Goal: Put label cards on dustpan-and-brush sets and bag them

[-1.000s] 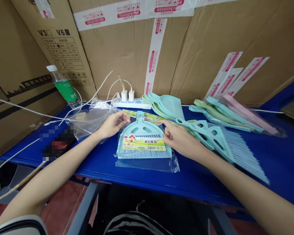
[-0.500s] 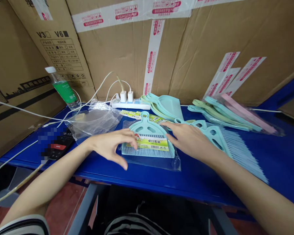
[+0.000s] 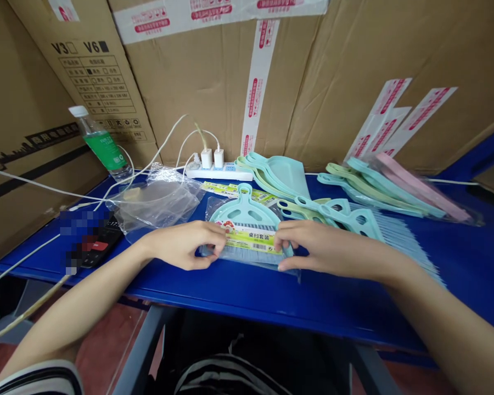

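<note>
In front of me a light-blue dustpan and brush set [image 3: 245, 207] lies flat in a clear plastic bag, handle pointing away. A yellow-green card label [image 3: 255, 237] lies across the bristles inside. My left hand [image 3: 191, 244] is closed with thumb and fingers on the set's left edge. At the right edge my right hand [image 3: 321, 246] grips it too, fingers curled over the label's end and thumb at the near side. The fingers cover both edges of the bag.
Loose light-blue brushes [image 3: 362, 222] lie right, near a stack of dustpans [image 3: 284, 173]. Several bagged sets [image 3: 395, 186] rest behind. At left are empty plastic bags [image 3: 156, 197], a phone [image 3: 101, 244], a bottle [image 3: 105, 148] and cables. A power strip [image 3: 226, 171] stands before cardboard boxes [image 3: 214, 82].
Both hands have come down onto the bagged set, and their spread fingers have closed on its left and right edges. The set stays in about the same place.
</note>
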A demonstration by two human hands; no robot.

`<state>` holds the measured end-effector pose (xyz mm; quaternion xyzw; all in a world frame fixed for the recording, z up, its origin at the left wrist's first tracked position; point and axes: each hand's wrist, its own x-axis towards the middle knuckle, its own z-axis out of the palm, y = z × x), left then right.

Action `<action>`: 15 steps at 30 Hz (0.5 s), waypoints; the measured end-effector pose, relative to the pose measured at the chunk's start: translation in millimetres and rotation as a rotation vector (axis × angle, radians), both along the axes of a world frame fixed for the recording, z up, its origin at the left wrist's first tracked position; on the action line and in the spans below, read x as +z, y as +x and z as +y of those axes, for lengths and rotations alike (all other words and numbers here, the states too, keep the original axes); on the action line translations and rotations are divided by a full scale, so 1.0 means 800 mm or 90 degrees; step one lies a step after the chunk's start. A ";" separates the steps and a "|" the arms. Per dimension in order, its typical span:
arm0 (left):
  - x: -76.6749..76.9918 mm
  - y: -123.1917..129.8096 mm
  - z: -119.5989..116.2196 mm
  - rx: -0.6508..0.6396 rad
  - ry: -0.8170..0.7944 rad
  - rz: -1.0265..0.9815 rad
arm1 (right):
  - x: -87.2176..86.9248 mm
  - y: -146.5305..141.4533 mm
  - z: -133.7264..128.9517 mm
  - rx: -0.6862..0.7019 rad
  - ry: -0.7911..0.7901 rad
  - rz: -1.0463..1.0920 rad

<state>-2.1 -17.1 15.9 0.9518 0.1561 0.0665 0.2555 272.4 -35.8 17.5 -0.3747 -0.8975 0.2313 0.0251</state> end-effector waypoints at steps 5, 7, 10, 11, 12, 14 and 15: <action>0.002 -0.001 -0.001 0.016 0.024 0.014 | 0.006 0.004 -0.005 -0.006 -0.066 -0.009; 0.002 -0.002 -0.001 0.014 0.026 0.018 | 0.007 0.005 -0.008 0.008 -0.065 -0.018; 0.001 -0.003 0.000 0.009 0.018 0.032 | 0.006 0.005 -0.015 0.026 -0.014 -0.053; 0.001 -0.004 0.000 0.009 0.014 0.036 | 0.005 0.004 -0.017 0.032 0.008 -0.064; 0.001 -0.004 0.000 0.009 0.010 0.040 | 0.004 0.003 -0.019 0.038 0.028 -0.070; 0.002 -0.006 0.000 0.011 0.002 0.045 | 0.002 0.001 -0.023 0.046 0.062 -0.067; 0.002 -0.006 0.000 0.012 -0.001 0.047 | 0.001 -0.001 -0.025 0.048 0.076 -0.063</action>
